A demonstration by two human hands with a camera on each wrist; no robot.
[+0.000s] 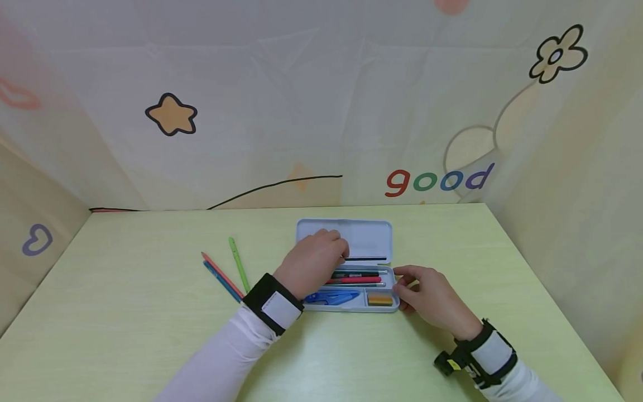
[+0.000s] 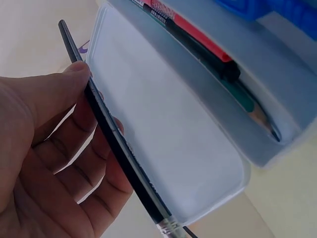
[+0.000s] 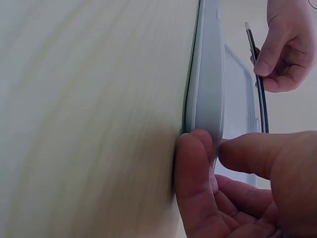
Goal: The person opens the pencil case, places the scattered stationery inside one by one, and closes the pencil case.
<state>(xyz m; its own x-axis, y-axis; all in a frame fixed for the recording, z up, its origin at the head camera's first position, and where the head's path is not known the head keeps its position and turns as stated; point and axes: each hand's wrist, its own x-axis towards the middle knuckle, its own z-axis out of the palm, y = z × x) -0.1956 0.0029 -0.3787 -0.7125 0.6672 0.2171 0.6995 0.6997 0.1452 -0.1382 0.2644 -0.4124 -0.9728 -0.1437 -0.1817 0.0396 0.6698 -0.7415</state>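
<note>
My left hand [image 1: 316, 259] is over the raised lid of a pale blue pencil case [image 1: 372, 237]. It pinches a black pencil [image 2: 119, 144] with a metal ferrule between thumb and fingers. At the case's right end, my right hand [image 1: 427, 296] grips the side wall, thumb inside the rim and fingers outside. Lying in the long back compartment are a red pen [image 1: 369, 280], a black pen and a green pencil [image 2: 240, 96]. The front part holds a blue plastic item [image 1: 334, 297], partly behind my left wrist, and a small yellow-orange block [image 1: 380, 300].
Left of the case, a light green pen [image 1: 238, 262], a red pencil [image 1: 221, 271] and a blue pencil [image 1: 218, 277] lie on the wood-grain table [image 1: 125, 312]. My left wrist overlaps the lower ends of the pencils. A printed cloth [image 1: 281, 111] hangs behind the table.
</note>
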